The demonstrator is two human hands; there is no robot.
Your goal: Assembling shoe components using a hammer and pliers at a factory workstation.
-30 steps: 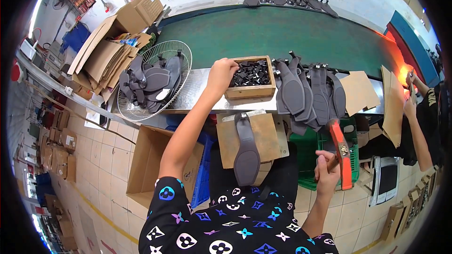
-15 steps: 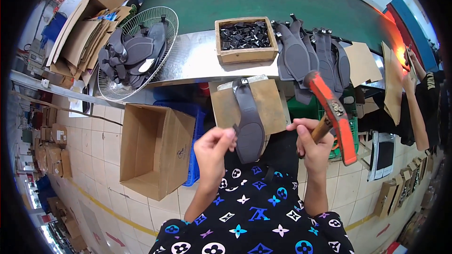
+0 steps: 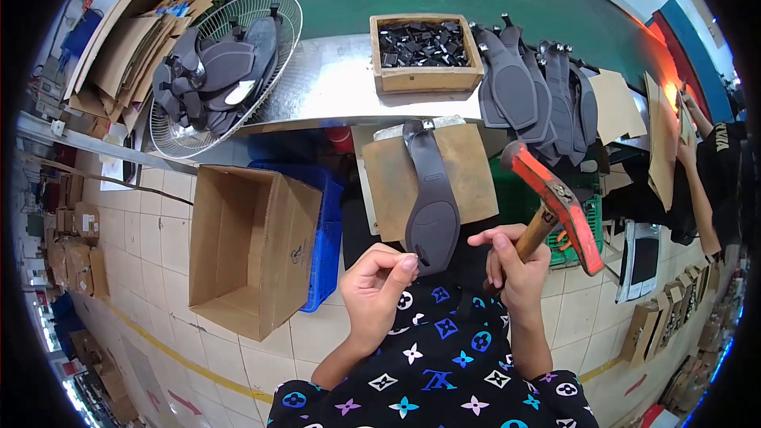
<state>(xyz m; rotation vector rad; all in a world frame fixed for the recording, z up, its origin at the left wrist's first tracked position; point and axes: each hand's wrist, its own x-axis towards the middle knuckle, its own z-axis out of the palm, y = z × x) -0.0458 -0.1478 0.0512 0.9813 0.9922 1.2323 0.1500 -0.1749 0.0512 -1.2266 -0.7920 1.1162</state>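
A dark grey shoe sole (image 3: 434, 218), narrow at the far end with a heel there, lies lengthwise over a tan board (image 3: 468, 182) in front of me. My left hand (image 3: 376, 289) is closed in a pinch on a small black heel tip (image 3: 422, 258), near the sole's wide end. In my right hand (image 3: 515, 265) is a hammer (image 3: 559, 194) with an orange-red head, gripped by its wooden handle. Its head is raised to the right of the board, and my index finger points leftward.
Small black pieces fill a wooden box (image 3: 428, 79) on the metal bench edge. More soles lie in a wire basket (image 3: 293, 40) and in a pile (image 3: 511, 91) at the right. A cardboard box (image 3: 285, 257) and a green crate (image 3: 590, 218) flank me. A co-worker's arm (image 3: 701, 198) shows far right.
My left hand has moved down and slightly right, and the black heel tip shows more clearly. The hammer has dropped slightly. The view has shifted a little.
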